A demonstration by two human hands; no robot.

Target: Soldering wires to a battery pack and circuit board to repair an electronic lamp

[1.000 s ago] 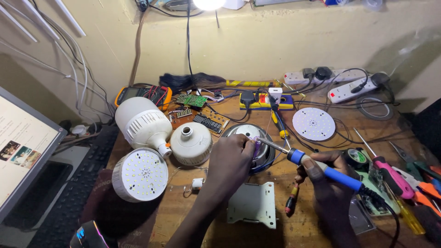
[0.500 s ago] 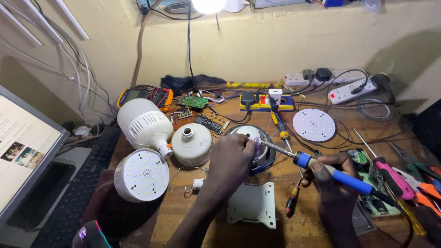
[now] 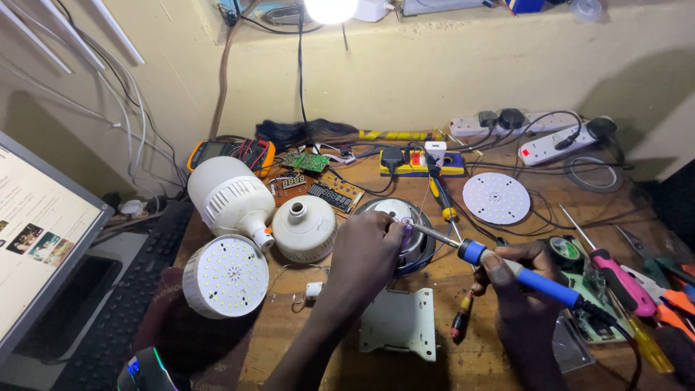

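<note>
— Soldering iron (image 3: 517, 274)? 
— Right hand (image 3: 523, 289) grips its blue handle; tip meets the round metal housing (image 3: 420, 246) (mid-bench).
— Left hand (image 3: 369, 250)? 
— Fingers pinched on that housing's small purple part (image 3: 406, 233).

- Right hand (image 3: 517, 279) grips a blue-handled soldering iron (image 3: 507, 269), tip at a round metal lamp housing (image 3: 405, 232).
- Left hand (image 3: 365, 250) steadies the housing.
- White LED bulbs (image 3: 228, 239) lie left on the wooden bench (image 3: 449, 362).
</note>
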